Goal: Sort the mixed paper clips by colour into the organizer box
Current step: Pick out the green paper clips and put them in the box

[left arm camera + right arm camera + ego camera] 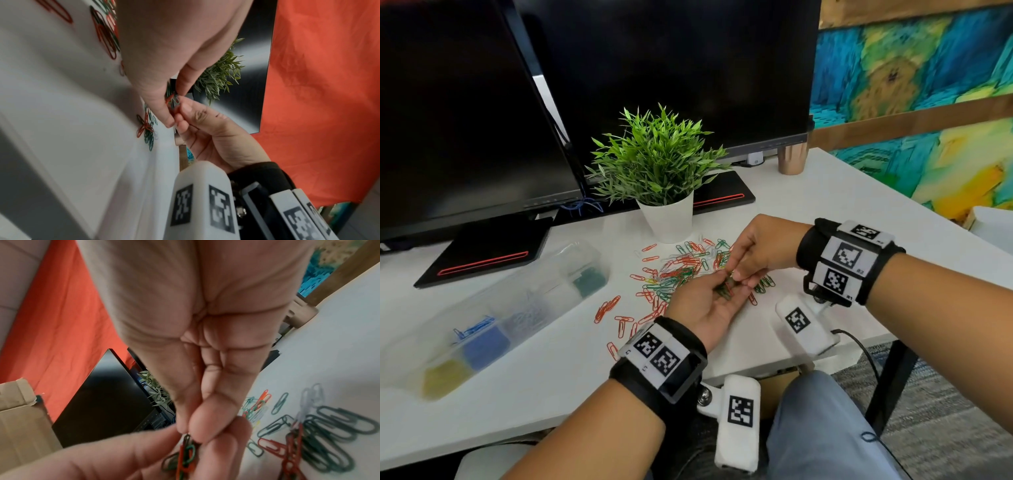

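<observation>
My left hand (717, 291) is turned palm up over the table edge and holds a small bunch of green clips (725, 290) with a red one among them (183, 457). My right hand (738, 277) reaches in from the right, and its thumb and fingertips (197, 430) pinch a clip at the top of that bunch (172, 100). The mixed pile of red, green and white clips (681, 269) lies on the white table just beyond both hands. The clear organizer box (544, 274) sits at the left, with yellow, blue, pale and green clips in separate compartments.
A potted plant (659, 164) stands right behind the pile. Two dark monitors (654, 68) with black bases fill the back. A copper cup (792, 157) is at the back right. Loose red clips (607, 308) lie between the pile and the box.
</observation>
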